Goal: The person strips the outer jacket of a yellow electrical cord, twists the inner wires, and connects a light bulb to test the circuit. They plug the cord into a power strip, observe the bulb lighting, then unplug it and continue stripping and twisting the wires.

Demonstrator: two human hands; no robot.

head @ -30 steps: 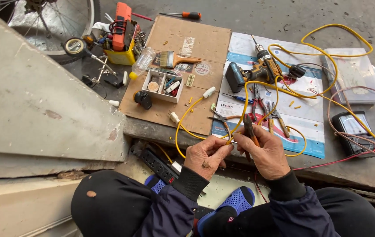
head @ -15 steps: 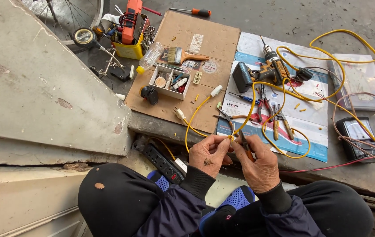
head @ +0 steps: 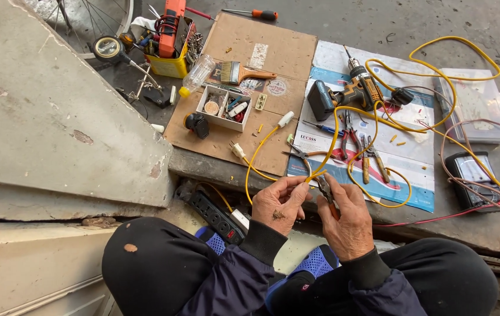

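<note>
Left hand (head: 278, 205) pinches the yellow wire (head: 343, 114) near its end. Right hand (head: 349, 219) is closed round pliers (head: 325, 188); the jaw tips and wire end are hidden between the fingers.

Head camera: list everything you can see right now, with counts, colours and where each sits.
yellow cable: one, yellow, looping over the poster to the hands
cordless drill: one, black and tan, top of the poster
pliers on the poster: several pairs, red and tan handles, mid poster
cardboard sheet: one, brown, centre
parts tray: one, white, on the cardboard
paintbrush: one, wooden handle, above the tray
screwdriver: one, orange handle, top edge
yellow tub: one, full of tools, top left
power strip: one, black, by the knee
multimeter: one, dark, right
left hand: pinching the cable
right hand: grip on small pliers
</note>
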